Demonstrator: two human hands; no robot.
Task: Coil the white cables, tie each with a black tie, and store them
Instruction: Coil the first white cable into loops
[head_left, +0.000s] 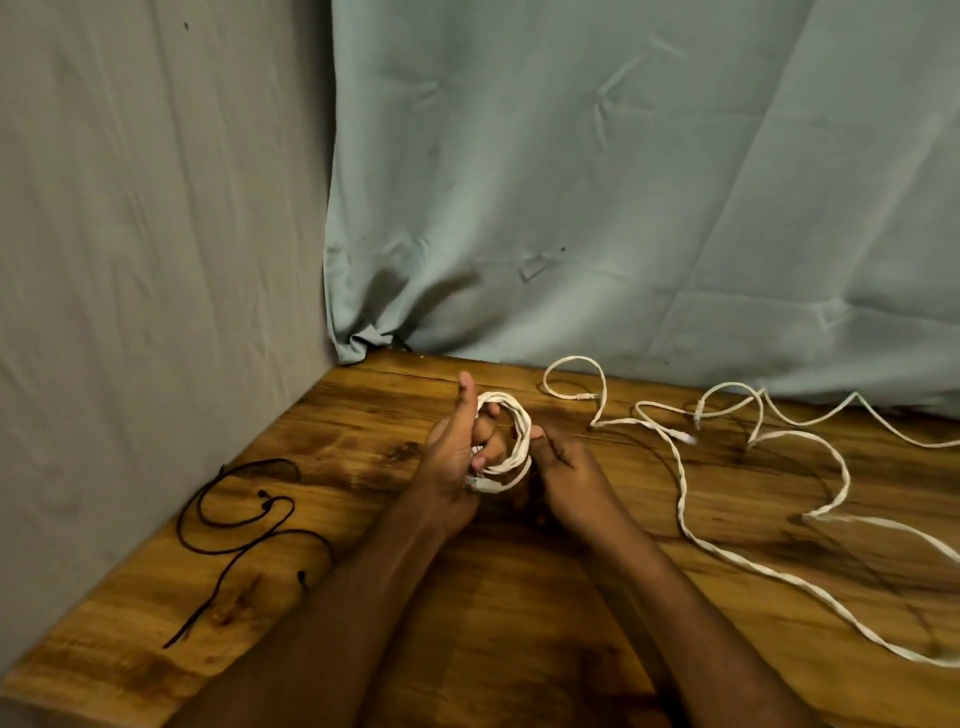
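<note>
The left hand's fingers (485, 441) are spread and curled through the middle of a small white coil (511, 441), with the thumb raised straight along its left side; the loops wrap round those fingers, so the left hand (452, 457) carries the coil from inside. The right hand (563, 470) is closed, its thumb and fingertips pinching the strand where it meets the coil's right edge. Both hands hover just above the wooden table (493, 613), near its back corner. To the right, loose white cable (680, 488) trails in wandering loops across the table toward the right edge, well apart from the fingers. To the left, black ties (244, 519) lie curled on the wood, untouched. Grey cloth (156, 208) and pale blue cloth (623, 182) hang behind the table.
</note>
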